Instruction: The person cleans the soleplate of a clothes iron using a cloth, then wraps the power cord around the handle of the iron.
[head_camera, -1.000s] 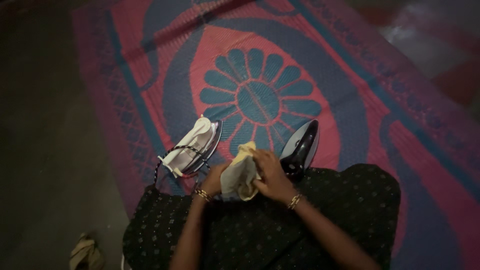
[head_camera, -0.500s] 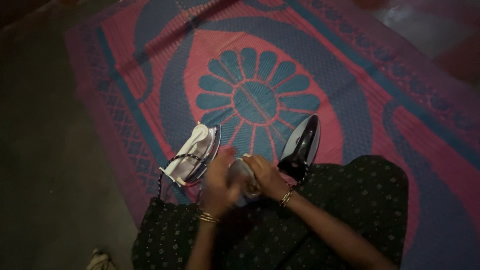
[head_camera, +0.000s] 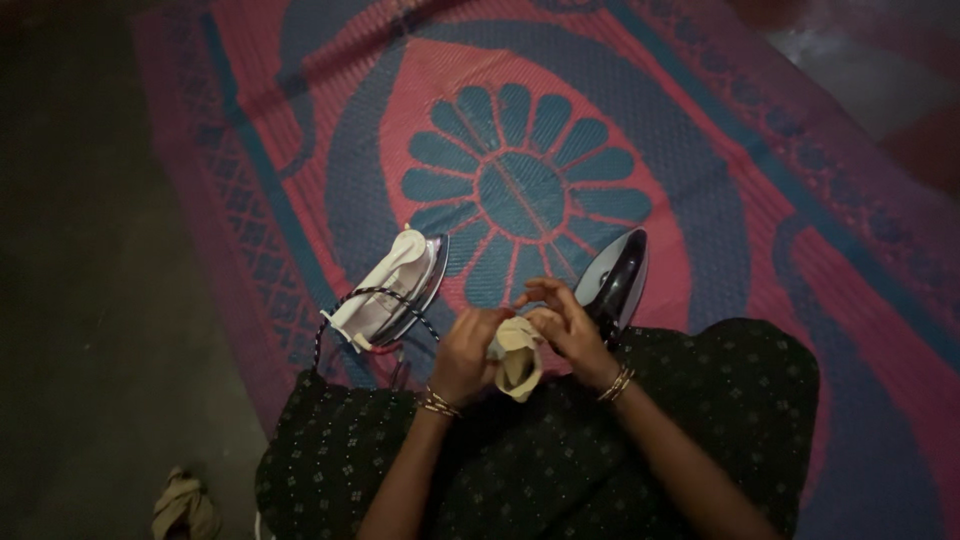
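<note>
Left hand (head_camera: 468, 352), gold bangles at the wrist, curled around the left side of a small cream-coloured piece of soft cloth (head_camera: 517, 355), fingers closed on it so that the bundle is cupped rather than pinched flat. Right hand (head_camera: 568, 328), also bangled, gripping the same cloth from the other side; thumb and lower fingers close on the upper edge while the index and middle fingers arch above it. The cloth sits between the two hands, raised just above the lap, folded or bunched into a pouch-like shape. Its exact folds cannot be told in the dim light. Holding it from both sides keeps the limp fabric gathered and its open edge facing upward toward the wearer of the camera.

Below the hands lies a black garment with small pale dotted motifs (head_camera: 560, 450), spread over the lap and knees. Just beside the right hand, a dark, glossy electric iron (head_camera: 615, 280) stands tilted on its heel, soleplate off the floor, apparently touching the garment's edge. Near the left hand, a white electric iron (head_camera: 392, 288) is likewise propped, with its braided black cord (head_camera: 365, 300) looped around it. Both irons rest within arm's reach, one on each side.

All stand on a woven red and blue floor mat with a central flower medallion (head_camera: 520, 190). A crumpled pale rag (head_camera: 185, 505) lies well apart on the dark bare floor (head_camera: 90, 300).
</note>
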